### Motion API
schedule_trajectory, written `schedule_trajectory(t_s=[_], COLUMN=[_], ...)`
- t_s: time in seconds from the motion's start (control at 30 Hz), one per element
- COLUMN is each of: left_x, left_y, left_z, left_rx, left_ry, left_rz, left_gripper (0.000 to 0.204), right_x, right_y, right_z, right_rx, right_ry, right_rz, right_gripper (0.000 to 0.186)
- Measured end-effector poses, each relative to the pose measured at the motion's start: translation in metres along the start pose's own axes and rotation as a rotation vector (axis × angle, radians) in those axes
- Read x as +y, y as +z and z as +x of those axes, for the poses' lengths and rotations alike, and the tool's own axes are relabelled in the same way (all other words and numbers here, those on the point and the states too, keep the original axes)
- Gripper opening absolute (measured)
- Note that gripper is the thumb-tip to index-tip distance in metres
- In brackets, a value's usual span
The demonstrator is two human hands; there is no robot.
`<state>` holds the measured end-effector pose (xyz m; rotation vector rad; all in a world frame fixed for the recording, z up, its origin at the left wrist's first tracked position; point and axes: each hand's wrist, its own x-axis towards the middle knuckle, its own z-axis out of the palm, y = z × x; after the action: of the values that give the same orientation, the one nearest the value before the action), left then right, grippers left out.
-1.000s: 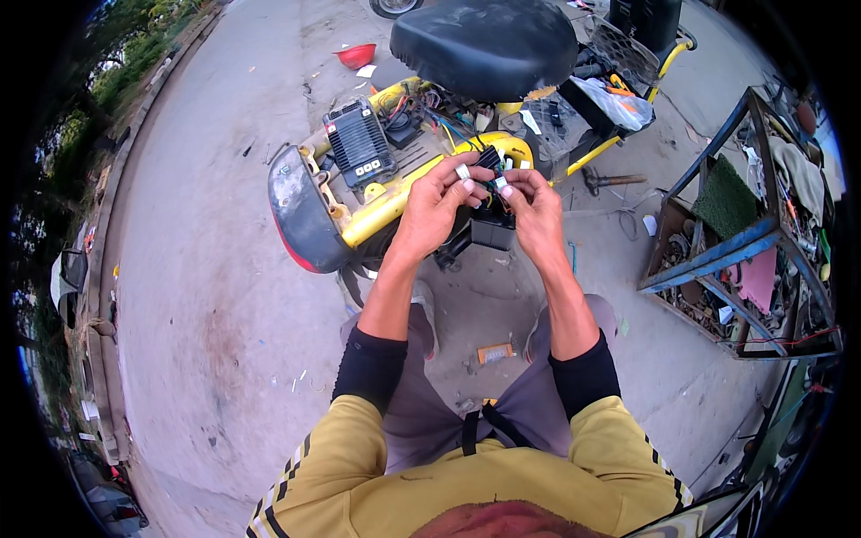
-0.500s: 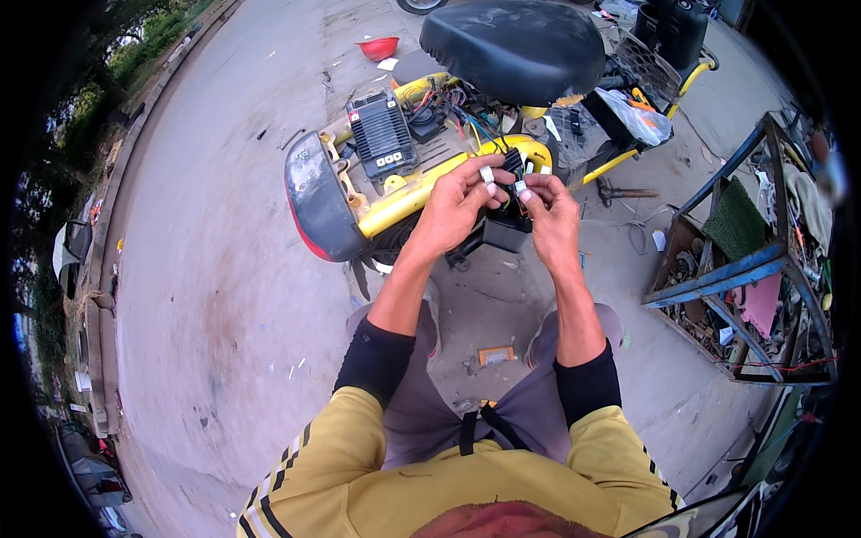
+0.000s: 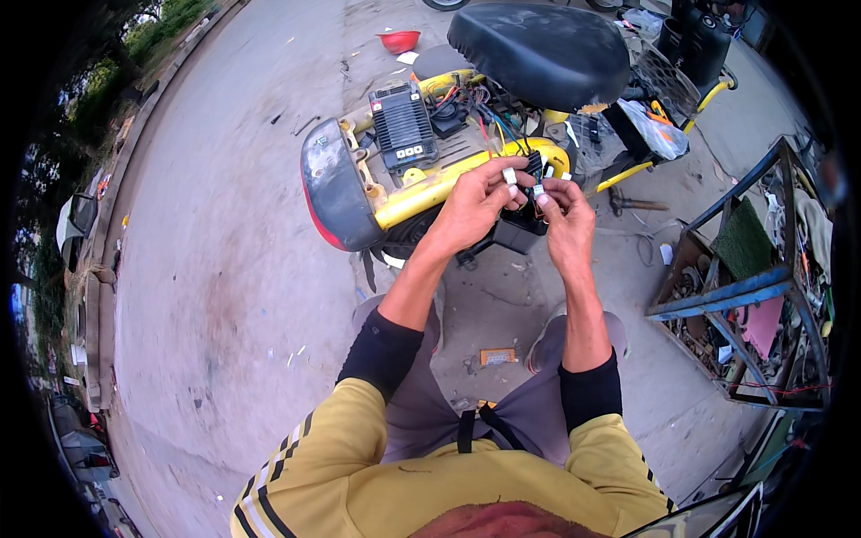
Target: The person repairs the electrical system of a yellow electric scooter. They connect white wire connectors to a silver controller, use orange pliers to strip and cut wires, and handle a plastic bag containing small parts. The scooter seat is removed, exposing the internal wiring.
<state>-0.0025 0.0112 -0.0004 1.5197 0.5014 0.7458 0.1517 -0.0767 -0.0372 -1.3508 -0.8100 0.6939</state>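
Two small white connectors are at the centre of the work, one in each hand, close beside each other but apart. The left hand (image 3: pixel 475 212) is closed with thumb and fingertips on the left white connector (image 3: pixel 509 177). The right hand (image 3: pixel 571 229) pinches in the same manner the right white connector (image 3: pixel 538 191), which sits a little nearer to the person. Dark wires are around this grip, but how they join to the connectors is too small to tell.

Just below the grip there is a black box (image 3: pixel 520 237), partly hidden by the hands. Directly to the left of the grip runs the yellow frame (image 3: pixel 421 204), and farther left is its dark tail piece (image 3: pixel 337 179) with a red edge. Beyond the grip, toward the upper left, a finned black unit (image 3: pixel 402 124) lies on the frame, with coloured wires (image 3: pixel 496 121) between it and the hands. Straight beyond the grip is the big black seat (image 3: pixel 543 54). To the right of the grip, a hammer (image 3: pixel 641 204) lies on the ground, and well apart on this same side stands a metal rack (image 3: pixel 726 295) filled with mixed pieces.
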Motion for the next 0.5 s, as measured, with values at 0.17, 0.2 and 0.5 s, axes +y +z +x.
schedule_trajectory(t_s=[0.17,0.2,0.5], left_x=[-0.0014,0.0,0.0004], left_y=[0.0003,-0.0009,-0.002], left_z=[-0.0004,-0.0003,-0.0019], left_rx=[0.0,0.002,-0.006], left_ry=[-0.004,0.005,0.005], left_rz=[-0.017,-0.021,-0.046], left_gripper=[0.042,0.042,0.042], right_x=[0.009,0.0087,0.0063], right_y=[-0.0018,0.0,-0.0011], right_z=[0.0024,0.0041,0.0028], right_rx=[0.003,0.001,-0.01], right_ry=[-0.037,-0.054,-0.049], right_rz=[-0.015,-0.014,-0.072], right_gripper=[0.02,0.021,0.021])
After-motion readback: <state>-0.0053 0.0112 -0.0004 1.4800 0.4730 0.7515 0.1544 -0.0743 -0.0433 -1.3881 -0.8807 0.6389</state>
